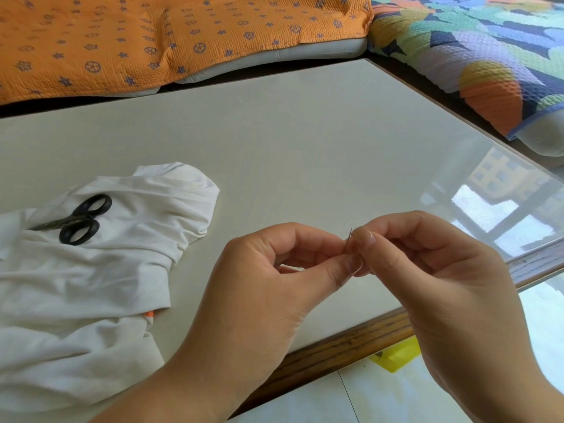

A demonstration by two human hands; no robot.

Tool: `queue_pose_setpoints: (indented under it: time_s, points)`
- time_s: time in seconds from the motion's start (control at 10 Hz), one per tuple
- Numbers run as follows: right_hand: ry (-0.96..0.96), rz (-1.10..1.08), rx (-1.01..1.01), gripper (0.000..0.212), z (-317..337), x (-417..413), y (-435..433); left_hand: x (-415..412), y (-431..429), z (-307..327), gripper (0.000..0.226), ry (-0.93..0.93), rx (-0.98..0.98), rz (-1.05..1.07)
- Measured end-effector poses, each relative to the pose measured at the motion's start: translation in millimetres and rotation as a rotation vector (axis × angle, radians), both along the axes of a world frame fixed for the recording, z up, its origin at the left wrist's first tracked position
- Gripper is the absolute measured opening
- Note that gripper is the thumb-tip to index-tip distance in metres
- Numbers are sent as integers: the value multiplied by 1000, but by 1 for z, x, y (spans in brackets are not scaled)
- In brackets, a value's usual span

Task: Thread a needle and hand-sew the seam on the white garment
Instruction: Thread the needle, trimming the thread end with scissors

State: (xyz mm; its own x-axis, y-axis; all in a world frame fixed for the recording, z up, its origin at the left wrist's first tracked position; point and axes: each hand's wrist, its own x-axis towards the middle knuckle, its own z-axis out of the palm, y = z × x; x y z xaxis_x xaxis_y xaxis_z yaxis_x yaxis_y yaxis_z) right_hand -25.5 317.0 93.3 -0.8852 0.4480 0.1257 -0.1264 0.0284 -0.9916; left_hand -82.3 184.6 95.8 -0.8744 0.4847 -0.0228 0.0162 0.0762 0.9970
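The left hand and the right hand both pinch tightly at the needle; the thread is too fine to see. Probably best to keep the needle still and move only the thread. Farther left, the white garment lies under scissors.

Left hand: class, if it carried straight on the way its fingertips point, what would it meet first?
The fingertips of the right hand: the left hand, which seems to pinch the needle, points rightward at them, nearly touching. Depth is uncertain.
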Motion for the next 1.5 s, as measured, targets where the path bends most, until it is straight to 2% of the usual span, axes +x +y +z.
queue_pose_setpoints:
  time_s: [0.4, 0.6, 0.9, 1.1, 1.4, 1.5]
  points:
    - [-20, 15, 6, 4, 1, 1, -1, 0, 0, 0, 24, 23, -17, 5]
    - [-21, 11, -18, 14, 4, 0, -2, 0, -1, 0, 24, 38, -35, 16]
    - [-18, 65, -66, 13, 0, -1, 0, 0, -1, 0, 24, 64, -68, 25]
    - [-29, 88, -84, 16, 0, -1, 0, 1, -1, 1, 20, 137, -100, 61]
    - [-43, 130, -84, 7, -2, -2, 4, 2, -3, 1, 19, 202, -121, 52]
    - [-59, 125, -63, 11, -3, -3, 5, 2, -4, 1, 17, 203, -114, 30]
